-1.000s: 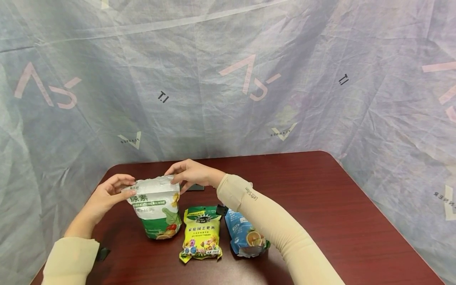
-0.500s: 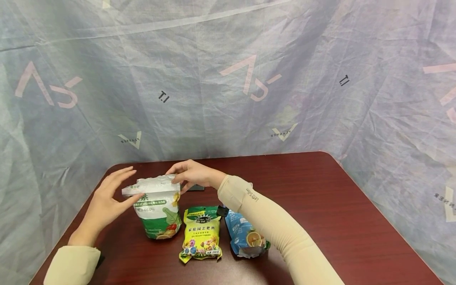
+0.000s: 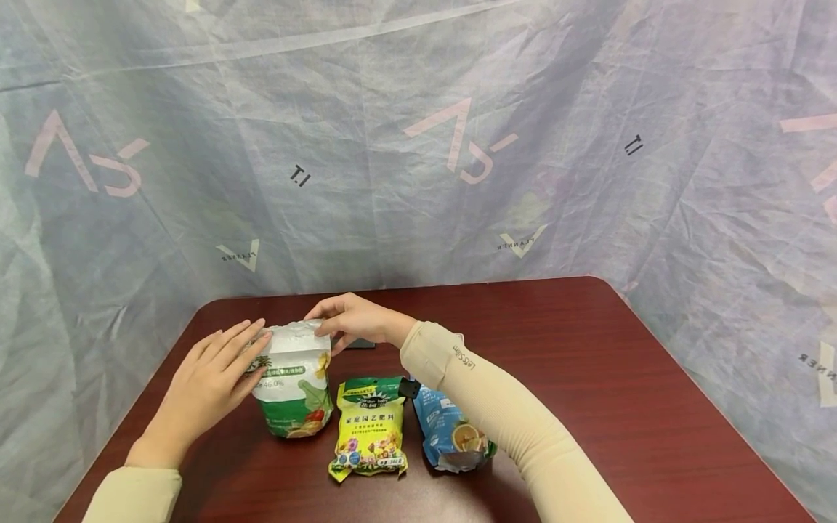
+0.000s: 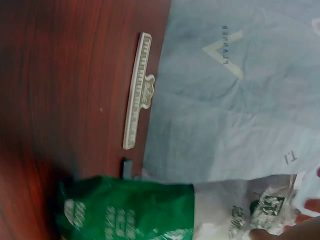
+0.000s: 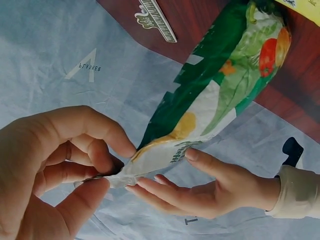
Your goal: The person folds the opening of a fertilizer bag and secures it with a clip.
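A green and white fertilizer bag (image 3: 294, 407) with vegetable pictures stands upright at the left of the table in the head view. Thumb and fingers of my right hand (image 3: 356, 319) pinch the right corner of its white top edge; the right wrist view shows the thin folded film (image 5: 117, 177) between them. My left hand (image 3: 212, 374) lies over the bag's upper left side, fingers extended, covering part of the label. Seen from the right wrist, the left hand (image 5: 210, 192) has its thumb near the printed front and its fingers near the top edge.
A yellow fertilizer bag (image 3: 373, 425) lies beside the green one. A blue bag (image 3: 445, 425) is partly hidden under my right sleeve (image 3: 484, 385). Near the far table edge lies a pale sealing clip (image 4: 137, 95). A grey cloth (image 3: 418, 181) hangs behind the table.
My left hand let go of the bag's upper left corner, spread its fingers, then came back over that side with fingers extended. My right hand has kept its pinch on the top edge.
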A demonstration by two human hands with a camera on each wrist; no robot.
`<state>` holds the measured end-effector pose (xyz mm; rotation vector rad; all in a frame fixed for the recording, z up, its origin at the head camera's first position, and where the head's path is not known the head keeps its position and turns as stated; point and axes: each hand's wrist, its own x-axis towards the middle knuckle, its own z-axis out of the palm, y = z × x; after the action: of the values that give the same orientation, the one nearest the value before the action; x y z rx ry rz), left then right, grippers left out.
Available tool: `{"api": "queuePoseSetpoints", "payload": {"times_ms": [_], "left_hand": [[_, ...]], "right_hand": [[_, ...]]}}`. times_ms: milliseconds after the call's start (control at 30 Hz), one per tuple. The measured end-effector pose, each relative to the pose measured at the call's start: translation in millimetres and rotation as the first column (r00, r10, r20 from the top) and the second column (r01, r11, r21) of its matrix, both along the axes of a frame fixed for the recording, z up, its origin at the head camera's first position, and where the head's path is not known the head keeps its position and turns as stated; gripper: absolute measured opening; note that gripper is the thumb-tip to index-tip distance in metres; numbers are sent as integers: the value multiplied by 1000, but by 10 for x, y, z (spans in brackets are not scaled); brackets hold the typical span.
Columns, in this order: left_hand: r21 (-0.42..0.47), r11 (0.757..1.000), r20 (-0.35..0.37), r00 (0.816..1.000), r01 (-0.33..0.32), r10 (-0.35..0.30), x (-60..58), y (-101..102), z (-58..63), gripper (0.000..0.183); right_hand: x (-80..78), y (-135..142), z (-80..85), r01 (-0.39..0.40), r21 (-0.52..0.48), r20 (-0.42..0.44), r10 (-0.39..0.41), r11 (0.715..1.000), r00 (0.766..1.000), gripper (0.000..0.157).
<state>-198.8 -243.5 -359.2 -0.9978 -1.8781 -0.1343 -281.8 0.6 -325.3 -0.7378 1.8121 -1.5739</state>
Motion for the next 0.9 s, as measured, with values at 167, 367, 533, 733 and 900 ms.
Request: {"api": "queuePoseSetpoints", "payload": {"times_ms": [167, 367, 533, 733, 900], "left_hand": [[-42, 999, -54, 998, -27, 24, 19, 4, -36, 42], [-66, 997, -53, 998, -38, 35, 6, -24, -80, 40], [-77, 996, -27, 999, -44, 42, -5, -49, -119, 40], [-80, 995, 2, 998, -55, 56, -25, -65, -146, 41], [-71, 996, 39, 998, -52, 54, -43, -80, -160, 41]], "right_hand": [[2, -1, -13, 0, -1, 1, 0, 1000, 1000, 27], [-3, -4, -26, 3, 0, 3, -3, 1000, 1000, 27], [-5, -12, -38, 14, 14, 0, -14, 1000, 1000, 27], [-17, -9, -50, 14, 32, -16, -14, 999, 1000, 28], [-33, 8, -63, 26, 49, -28, -25, 998, 999, 27]]}}
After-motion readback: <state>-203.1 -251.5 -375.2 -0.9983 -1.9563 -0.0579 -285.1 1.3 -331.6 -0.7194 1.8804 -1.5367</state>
